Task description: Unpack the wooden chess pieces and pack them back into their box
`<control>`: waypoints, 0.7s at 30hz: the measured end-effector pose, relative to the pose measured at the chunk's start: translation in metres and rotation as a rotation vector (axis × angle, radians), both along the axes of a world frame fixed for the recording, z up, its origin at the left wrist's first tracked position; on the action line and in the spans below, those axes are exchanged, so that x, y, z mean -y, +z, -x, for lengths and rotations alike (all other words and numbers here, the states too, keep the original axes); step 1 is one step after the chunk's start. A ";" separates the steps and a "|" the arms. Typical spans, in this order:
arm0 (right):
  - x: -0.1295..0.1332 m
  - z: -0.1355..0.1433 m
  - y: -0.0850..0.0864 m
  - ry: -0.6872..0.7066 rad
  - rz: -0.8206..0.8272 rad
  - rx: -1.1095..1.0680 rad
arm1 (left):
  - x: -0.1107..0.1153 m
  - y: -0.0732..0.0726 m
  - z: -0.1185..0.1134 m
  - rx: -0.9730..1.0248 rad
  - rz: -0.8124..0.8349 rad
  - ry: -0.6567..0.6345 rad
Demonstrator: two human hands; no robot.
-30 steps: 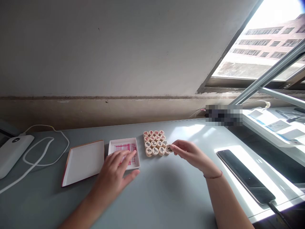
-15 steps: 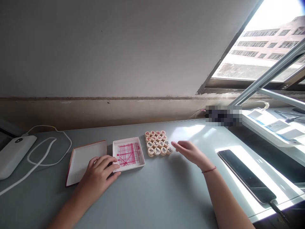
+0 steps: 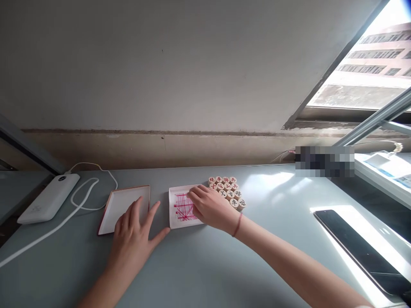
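Observation:
A shallow white box (image 3: 171, 209) lies on the table, with a paper sheet (image 3: 183, 207) of red printed lines inside. My right hand (image 3: 213, 207) reaches over the box's right side, fingers curled down above the sheet; what they hold, if anything, is hidden. Stacked Chinese chess pieces (image 3: 229, 188) stand in a tight block just right of the box, partly covered by that hand. With fingers spread, my left hand (image 3: 133, 233) is over the near edge of the box lid (image 3: 123, 203), its thumb tip close to the box's front left corner.
A white power bank (image 3: 49, 201) with a white cable (image 3: 67, 218) lies at the left. On the right, a phone (image 3: 359, 252) rests in sunlight. The wall (image 3: 160, 149) runs along the table's back, and a metal frame (image 3: 372, 119) rises at the right.
My right hand has moved left from beside the chess pieces to over the box. My left hand has drawn back from the box's left edge and spread its fingers. The view has shifted.

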State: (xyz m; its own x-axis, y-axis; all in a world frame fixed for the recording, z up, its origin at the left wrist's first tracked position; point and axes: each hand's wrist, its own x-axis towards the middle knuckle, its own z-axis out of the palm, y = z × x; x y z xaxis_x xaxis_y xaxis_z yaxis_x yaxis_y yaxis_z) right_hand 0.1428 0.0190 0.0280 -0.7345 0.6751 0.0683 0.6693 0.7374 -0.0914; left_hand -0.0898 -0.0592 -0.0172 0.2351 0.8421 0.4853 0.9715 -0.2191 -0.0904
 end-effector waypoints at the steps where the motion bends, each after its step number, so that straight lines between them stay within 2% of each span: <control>1: -0.007 0.008 -0.002 -0.010 0.004 0.053 | 0.001 -0.003 0.003 -0.005 0.002 0.028; 3: -0.017 0.021 -0.007 -0.065 0.028 0.132 | 0.004 -0.009 0.005 0.018 0.029 0.012; 5: -0.022 0.030 -0.011 -0.120 0.058 0.174 | 0.006 -0.011 0.001 0.063 0.074 -0.057; 10: -0.022 0.037 -0.015 -0.181 0.093 0.198 | 0.006 -0.003 -0.024 0.088 0.147 -0.223; 14: -0.018 0.035 -0.015 -0.199 0.064 0.171 | 0.000 0.001 -0.034 0.079 0.174 -0.258; 21: -0.016 0.034 -0.018 -0.276 0.067 0.135 | -0.003 -0.005 -0.032 0.083 0.146 -0.311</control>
State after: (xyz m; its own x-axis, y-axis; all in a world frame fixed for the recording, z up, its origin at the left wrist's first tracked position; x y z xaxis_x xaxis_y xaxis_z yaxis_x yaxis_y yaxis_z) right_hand 0.1087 0.0353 0.0098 -0.5226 0.8498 -0.0687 0.8525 0.5218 -0.0304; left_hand -0.0582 -0.0564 -0.0219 0.4559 0.7983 0.3934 0.8591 -0.5103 0.0399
